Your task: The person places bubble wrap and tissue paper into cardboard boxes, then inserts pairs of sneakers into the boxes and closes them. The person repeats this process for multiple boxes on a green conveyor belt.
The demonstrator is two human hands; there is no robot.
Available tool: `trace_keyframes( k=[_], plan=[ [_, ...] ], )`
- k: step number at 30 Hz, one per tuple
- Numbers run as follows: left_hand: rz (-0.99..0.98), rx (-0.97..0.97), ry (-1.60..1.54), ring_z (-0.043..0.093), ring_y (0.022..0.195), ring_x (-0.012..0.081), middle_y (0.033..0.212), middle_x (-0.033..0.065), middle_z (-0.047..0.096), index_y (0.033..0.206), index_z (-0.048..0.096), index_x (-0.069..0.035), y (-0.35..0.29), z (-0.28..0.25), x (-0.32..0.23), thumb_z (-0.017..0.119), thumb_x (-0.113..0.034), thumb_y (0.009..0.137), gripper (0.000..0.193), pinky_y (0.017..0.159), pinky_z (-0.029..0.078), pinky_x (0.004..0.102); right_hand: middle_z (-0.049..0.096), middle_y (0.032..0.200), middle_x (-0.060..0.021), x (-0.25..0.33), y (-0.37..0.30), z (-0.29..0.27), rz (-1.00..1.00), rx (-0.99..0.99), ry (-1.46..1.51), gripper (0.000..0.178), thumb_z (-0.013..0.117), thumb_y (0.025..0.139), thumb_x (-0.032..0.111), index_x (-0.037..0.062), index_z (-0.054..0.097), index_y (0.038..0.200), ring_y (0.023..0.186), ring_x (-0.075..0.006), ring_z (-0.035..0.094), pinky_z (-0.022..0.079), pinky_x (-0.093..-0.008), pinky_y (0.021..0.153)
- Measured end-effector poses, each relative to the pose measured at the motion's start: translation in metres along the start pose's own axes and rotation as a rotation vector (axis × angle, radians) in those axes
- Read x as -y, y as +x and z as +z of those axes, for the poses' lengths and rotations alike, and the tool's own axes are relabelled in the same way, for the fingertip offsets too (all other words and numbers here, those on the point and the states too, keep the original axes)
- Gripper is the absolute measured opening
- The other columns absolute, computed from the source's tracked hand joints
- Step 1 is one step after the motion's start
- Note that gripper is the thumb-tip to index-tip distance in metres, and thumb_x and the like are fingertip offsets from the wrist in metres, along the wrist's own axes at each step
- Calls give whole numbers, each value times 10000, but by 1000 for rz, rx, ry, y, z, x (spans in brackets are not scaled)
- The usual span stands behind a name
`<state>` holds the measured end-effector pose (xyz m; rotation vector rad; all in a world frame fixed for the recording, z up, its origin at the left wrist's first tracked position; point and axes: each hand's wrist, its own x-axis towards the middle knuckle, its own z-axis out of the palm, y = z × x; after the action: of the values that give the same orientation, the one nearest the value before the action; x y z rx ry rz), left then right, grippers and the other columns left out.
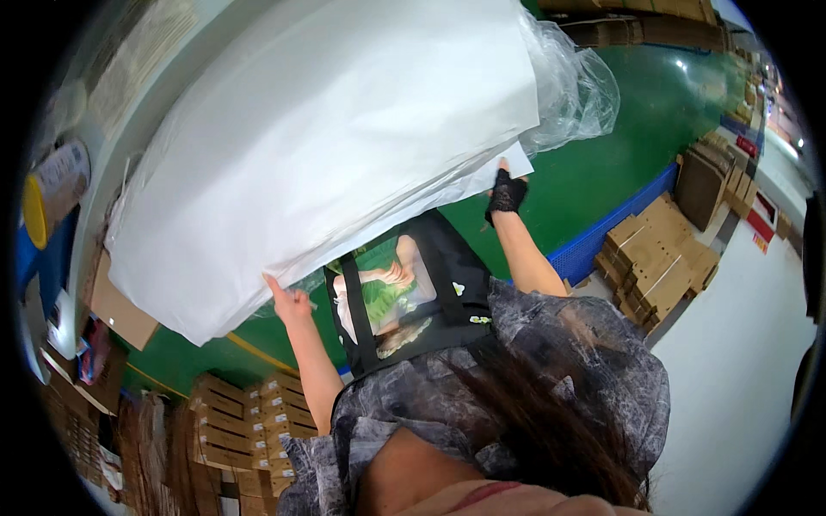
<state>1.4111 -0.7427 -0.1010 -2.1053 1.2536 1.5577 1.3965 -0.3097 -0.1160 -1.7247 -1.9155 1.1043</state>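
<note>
Under white sheet stack (327, 146) | left hand (291, 301), right hand (506, 191) grip its near edge

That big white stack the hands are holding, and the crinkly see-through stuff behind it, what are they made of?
The big white stack of sheets looks like paper or thin tissue: matte, flat, with many thin layered edges near the left hand and the right hand, which wears a black lacy fingerless glove. The crumpled clear wrap looks like thin plastic film, being glossy, wrinkled and see-through.

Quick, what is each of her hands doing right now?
Left hand: fingers on the near edge of the white sheet stack; grip cannot be told.
Right hand, in a black fingerless glove: at the stack's other corner; grip hidden.
</note>
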Motion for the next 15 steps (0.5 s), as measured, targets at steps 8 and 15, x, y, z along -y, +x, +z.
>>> trace_keyframes(
  k=[8, 15],
  plan=[
    [778, -47, 668, 445, 632, 184, 658, 98, 496, 827, 514, 50, -40, -7, -30, 642, -370, 728, 449, 621, 387, 315, 396, 469, 15, 46, 2, 6, 482, 456, 94, 371, 695, 677, 395, 69, 520, 657, 352, -86, 358, 286, -224, 331],
    [1582, 85, 1531, 305, 1157, 398, 1270, 274, 260, 1259, 277, 36, -140, 80, -48, 701, -442, 621, 902, 943, 277, 448, 537, 750, -77, 43, -25, 24, 79, 153, 115, 353, 697, 693, 258, -6, 484, 794, 659, -183, 488, 406, -316, 615]
  ],
)
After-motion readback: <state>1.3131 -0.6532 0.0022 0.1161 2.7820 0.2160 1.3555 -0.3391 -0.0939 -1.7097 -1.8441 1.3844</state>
